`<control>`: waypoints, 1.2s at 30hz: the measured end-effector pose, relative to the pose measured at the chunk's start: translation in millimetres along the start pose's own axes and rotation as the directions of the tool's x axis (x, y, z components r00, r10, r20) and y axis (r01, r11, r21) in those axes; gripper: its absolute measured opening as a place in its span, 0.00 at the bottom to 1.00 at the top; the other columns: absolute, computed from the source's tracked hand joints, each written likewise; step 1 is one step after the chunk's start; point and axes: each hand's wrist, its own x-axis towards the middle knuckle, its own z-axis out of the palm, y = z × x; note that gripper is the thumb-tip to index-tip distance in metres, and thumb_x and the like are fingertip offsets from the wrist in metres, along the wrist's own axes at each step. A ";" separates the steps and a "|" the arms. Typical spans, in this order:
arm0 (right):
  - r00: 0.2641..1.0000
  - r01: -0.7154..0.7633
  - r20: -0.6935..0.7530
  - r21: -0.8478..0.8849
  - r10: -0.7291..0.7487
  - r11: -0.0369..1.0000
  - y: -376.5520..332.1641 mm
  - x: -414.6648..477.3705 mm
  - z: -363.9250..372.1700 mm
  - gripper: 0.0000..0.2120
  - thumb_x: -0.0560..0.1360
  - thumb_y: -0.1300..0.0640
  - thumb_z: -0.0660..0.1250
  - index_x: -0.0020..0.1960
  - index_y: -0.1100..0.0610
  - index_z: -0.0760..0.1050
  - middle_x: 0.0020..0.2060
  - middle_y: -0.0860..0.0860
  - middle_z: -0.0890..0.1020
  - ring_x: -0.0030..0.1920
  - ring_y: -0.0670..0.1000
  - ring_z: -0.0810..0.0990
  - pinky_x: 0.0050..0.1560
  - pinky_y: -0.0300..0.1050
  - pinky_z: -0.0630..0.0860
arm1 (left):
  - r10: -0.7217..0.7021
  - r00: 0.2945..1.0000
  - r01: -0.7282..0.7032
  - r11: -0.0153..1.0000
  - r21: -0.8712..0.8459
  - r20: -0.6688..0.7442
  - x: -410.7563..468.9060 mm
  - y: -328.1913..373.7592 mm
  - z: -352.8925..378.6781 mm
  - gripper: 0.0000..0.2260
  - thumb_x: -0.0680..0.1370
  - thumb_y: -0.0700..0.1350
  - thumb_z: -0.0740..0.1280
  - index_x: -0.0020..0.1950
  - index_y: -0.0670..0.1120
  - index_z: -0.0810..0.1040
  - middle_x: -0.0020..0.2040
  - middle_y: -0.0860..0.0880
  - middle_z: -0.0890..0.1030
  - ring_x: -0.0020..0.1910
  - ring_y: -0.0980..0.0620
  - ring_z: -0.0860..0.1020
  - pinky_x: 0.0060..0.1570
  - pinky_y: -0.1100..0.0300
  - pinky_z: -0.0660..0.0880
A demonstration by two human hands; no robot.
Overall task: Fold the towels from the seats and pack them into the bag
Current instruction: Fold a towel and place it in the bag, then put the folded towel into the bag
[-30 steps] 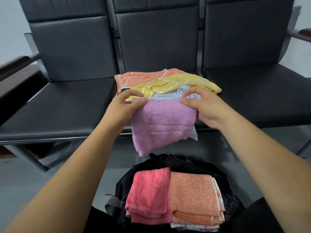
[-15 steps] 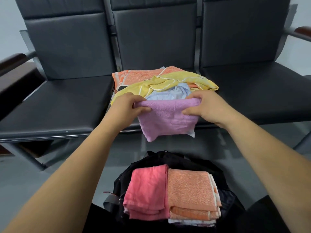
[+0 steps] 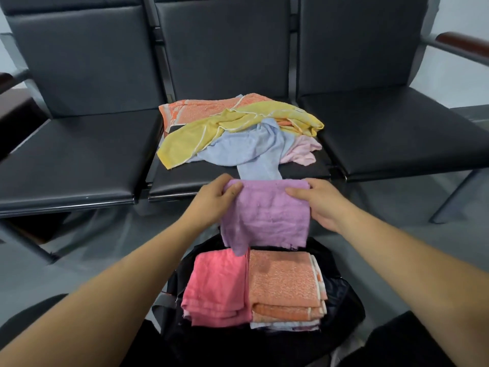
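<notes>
A folded purple towel (image 3: 267,213) hangs in the air between the middle seat's front edge and the black bag (image 3: 341,295). My left hand (image 3: 214,201) pinches its top left corner and my right hand (image 3: 317,202) pinches its top right corner. Inside the open bag lie a folded pink towel (image 3: 217,287) on the left and a folded orange towel (image 3: 283,282) on the right, over paler ones. On the middle seat (image 3: 190,178) a loose heap holds a yellow towel (image 3: 201,133), a light blue towel (image 3: 248,152), an orange towel (image 3: 201,109) and a pale pink towel (image 3: 301,152).
Three black padded seats stand in a row; the left seat (image 3: 74,160) and right seat (image 3: 402,128) carry nothing. Wooden armrests (image 3: 465,45) flank the row. Grey floor (image 3: 87,245) lies around the bag, and my dark-clad knees sit beside it.
Both hands have drawn the purple towel off the heap, toward me and down, so it now hangs just above the bag. The blue towel beneath it is uncovered.
</notes>
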 end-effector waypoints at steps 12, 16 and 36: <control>0.828 -0.545 -0.019 -0.264 0.561 0.796 87.2 -12.7 -45.0 0.10 0.79 0.66 0.69 0.60 0.67 0.79 0.49 0.60 0.86 0.45 0.56 0.86 0.48 0.53 0.85 | -0.283 0.858 0.328 0.944 -0.035 0.428 -37.0 -49.9 87.6 0.17 0.82 0.54 0.65 0.56 0.39 0.77 0.44 0.45 0.78 0.37 0.49 0.80 0.36 0.52 0.83; 0.839 -0.540 -0.198 -0.421 0.508 0.729 124.1 -6.9 -35.5 0.08 0.77 0.66 0.71 0.54 0.67 0.76 0.46 0.61 0.82 0.44 0.58 0.83 0.56 0.61 0.81 | -0.379 0.825 0.402 0.915 0.037 0.420 -39.9 -72.4 115.6 0.24 0.81 0.53 0.68 0.70 0.39 0.72 0.62 0.40 0.77 0.55 0.39 0.81 0.48 0.46 0.83; 0.859 -0.504 -0.380 -0.749 0.344 0.431 126.6 -9.4 -34.9 0.05 0.78 0.65 0.66 0.54 0.61 0.74 0.48 0.57 0.78 0.54 0.58 0.82 0.47 0.46 0.77 | -0.450 0.800 0.385 0.892 0.237 0.396 -23.1 -80.9 143.3 0.09 0.81 0.46 0.65 0.57 0.42 0.76 0.50 0.40 0.83 0.48 0.39 0.82 0.49 0.50 0.81</control>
